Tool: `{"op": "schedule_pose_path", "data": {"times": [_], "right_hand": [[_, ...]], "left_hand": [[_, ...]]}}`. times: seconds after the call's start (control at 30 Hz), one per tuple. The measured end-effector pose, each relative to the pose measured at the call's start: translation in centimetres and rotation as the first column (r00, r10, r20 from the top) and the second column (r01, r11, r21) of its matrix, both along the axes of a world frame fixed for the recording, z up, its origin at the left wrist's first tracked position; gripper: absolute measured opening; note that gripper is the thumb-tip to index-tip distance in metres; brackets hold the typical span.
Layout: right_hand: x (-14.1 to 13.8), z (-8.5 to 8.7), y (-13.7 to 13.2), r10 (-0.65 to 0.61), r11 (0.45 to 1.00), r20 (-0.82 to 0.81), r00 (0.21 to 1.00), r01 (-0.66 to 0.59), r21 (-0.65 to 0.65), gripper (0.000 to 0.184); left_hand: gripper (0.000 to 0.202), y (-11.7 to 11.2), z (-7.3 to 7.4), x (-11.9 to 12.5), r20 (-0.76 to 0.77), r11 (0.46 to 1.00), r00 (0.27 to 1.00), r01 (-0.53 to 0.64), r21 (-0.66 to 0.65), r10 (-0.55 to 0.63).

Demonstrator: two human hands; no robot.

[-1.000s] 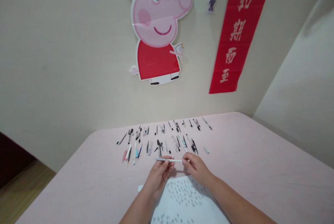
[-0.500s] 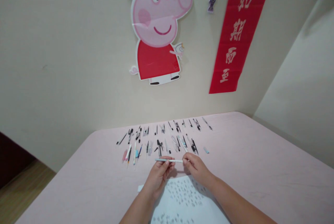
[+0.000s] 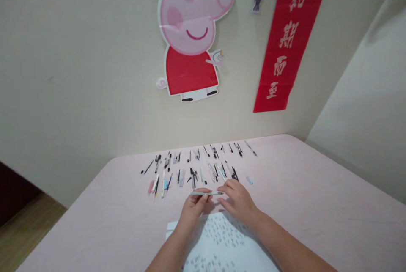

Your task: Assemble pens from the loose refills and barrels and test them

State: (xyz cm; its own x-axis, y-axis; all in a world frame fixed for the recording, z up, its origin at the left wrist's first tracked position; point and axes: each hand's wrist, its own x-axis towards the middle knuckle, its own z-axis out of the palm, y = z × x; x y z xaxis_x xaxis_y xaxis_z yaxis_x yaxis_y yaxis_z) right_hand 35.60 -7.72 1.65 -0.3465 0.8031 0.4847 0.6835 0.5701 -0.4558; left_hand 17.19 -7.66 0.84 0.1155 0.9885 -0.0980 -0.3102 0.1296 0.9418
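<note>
A thin white pen (image 3: 206,193) lies level between my two hands, just above the pink table (image 3: 301,204). My left hand (image 3: 193,208) pinches its left part with thumb and fingers. On its right end rests my right hand (image 3: 236,199), fingers stretched forward over the pen; whether they grip it is hard to see. Below the hands lies a white sheet of paper (image 3: 222,246) covered in handwriting.
Several pens and pen parts (image 3: 196,166) lie in two rows across the table beyond my hands. A cartoon pig cutout (image 3: 192,35) and a red banner (image 3: 285,39) hang on the wall behind. The table's left edge drops to a wooden floor (image 3: 28,238).
My right hand has slid leftwards and forward along the pen, its fingers now stretched over it. The view has tilted a little.
</note>
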Motion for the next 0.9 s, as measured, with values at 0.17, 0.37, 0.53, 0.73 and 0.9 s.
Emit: {"op": "schedule_pose_path", "data": {"times": [0.17,0.37,0.53,0.73,0.9], "right_hand": [[-0.4,-0.4,0.0,0.011,1.000,0.174,0.985,-0.015,0.024,0.012],[0.5,-0.2,0.0,-0.111,0.993,0.003,0.994,0.111,-0.032,0.010],[1.4,-0.6,-1.2,-0.234,0.961,-0.333,0.914,0.165,-0.223,0.013],[1.3,-0.4,-3.7,-0.244,0.882,-0.539,0.806,-0.047,-0.469,0.031],[0.9,-0.8,-4.6,-0.233,0.844,-0.563,0.793,-0.122,-0.523,0.032]], "left_hand": [[0.014,-0.1,0.2,0.2,-0.094,0.984,0.994,0.066,0.168,-0.050],[0.040,-0.1,-0.3,0.8,0.059,0.997,0.995,0.078,-0.003,-0.078],[0.023,-0.3,-0.4,0.9,-0.056,0.988,0.989,0.143,0.055,-0.140],[0.009,-0.5,-0.3,0.6,-0.436,0.919,0.885,0.296,0.261,-0.161],[0.013,-0.4,-0.4,0.4,-0.544,0.868,0.823,0.382,0.317,-0.164]]}}
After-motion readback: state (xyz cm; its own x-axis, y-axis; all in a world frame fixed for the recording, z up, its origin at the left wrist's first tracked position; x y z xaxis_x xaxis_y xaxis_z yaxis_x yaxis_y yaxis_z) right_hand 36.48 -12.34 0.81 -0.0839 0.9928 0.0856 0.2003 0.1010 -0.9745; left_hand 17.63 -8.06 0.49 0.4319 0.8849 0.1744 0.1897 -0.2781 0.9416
